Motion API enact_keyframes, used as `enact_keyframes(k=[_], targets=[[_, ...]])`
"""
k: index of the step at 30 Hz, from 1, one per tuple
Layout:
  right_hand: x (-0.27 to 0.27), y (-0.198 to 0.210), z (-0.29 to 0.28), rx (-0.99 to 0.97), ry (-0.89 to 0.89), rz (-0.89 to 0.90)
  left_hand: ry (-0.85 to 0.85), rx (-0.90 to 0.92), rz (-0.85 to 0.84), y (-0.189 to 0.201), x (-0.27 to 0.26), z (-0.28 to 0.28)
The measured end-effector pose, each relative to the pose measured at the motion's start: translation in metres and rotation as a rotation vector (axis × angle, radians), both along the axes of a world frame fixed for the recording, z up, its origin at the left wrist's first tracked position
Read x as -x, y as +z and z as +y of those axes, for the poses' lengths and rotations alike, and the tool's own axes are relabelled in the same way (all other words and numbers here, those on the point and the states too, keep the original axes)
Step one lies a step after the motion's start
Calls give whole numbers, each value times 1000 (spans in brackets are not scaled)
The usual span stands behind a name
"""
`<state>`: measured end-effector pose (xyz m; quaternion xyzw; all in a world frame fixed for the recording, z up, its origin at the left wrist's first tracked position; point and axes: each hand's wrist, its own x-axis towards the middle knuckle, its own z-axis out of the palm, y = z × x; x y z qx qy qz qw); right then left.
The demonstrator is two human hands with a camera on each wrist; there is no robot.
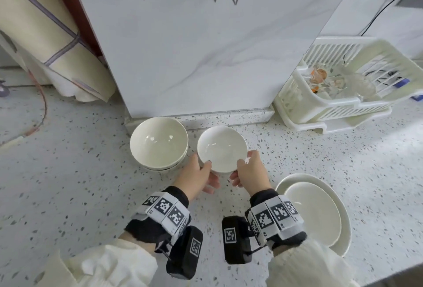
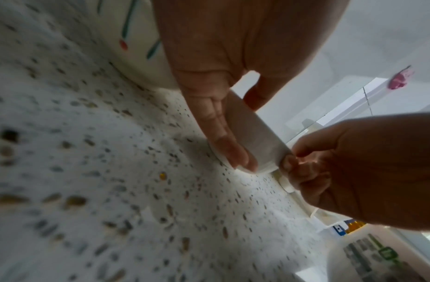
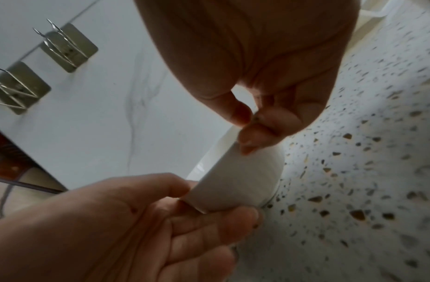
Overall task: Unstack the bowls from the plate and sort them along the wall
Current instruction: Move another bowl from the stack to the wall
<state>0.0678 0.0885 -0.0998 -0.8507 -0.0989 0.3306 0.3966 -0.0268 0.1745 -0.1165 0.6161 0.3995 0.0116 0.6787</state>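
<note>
The small white bowl (image 1: 222, 149) is pinched at its rim by the left hand (image 1: 199, 175) and right hand (image 1: 249, 172), thumbs inside; placement beside the cream bowls (image 1: 159, 142) near the wall (image 1: 194, 46) is judged next, calling for gentle lowering

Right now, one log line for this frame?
step: placing bowl by wall | left hand: holds small bowl | right hand: holds same bowl | big bowl: beside it | plates: bare

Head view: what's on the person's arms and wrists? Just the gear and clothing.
Both arms wear cream, loose sleeves. Each wrist has a black cuff wrapped by a white band of square black-and-white fiducial tags, and a black boxy camera unit bearing its own tag hangs beneath. The left hand and right hand are bare, no gloves.
</note>
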Motion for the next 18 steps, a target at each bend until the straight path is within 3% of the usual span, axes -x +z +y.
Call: enact_keyframes(k=[8, 18], targets=[[-14, -8, 15, -103, -59, 109, 90, 52, -131, -14, -12, 10], [-9, 14, -2, -102, 59, 73, 155, 31, -111, -14, -15, 7]])
